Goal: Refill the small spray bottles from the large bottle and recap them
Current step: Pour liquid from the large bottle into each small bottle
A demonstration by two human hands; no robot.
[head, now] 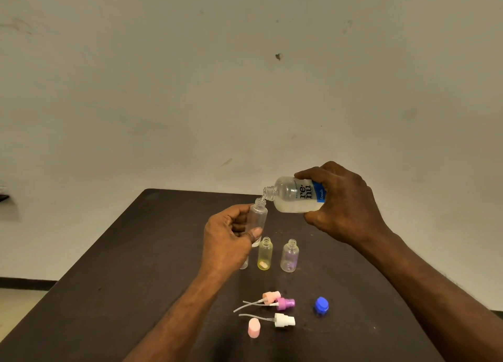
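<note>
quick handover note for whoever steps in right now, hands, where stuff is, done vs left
Left hand holds a small clear bottle upright, uncapped.
Right hand tips the large bottle, its mouth at the small one's neck.
On the table: yellow bottle and clear bottle, both open; three spray tops, pink cap, blue cap.
Done: caps off. Left: finish pouring, fill the rest, recap all.

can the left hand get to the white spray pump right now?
Probably not yet: the left hand grips a small clear bottle under the pouring large bottle. The white spray pump lies unobstructed on the table.
</note>
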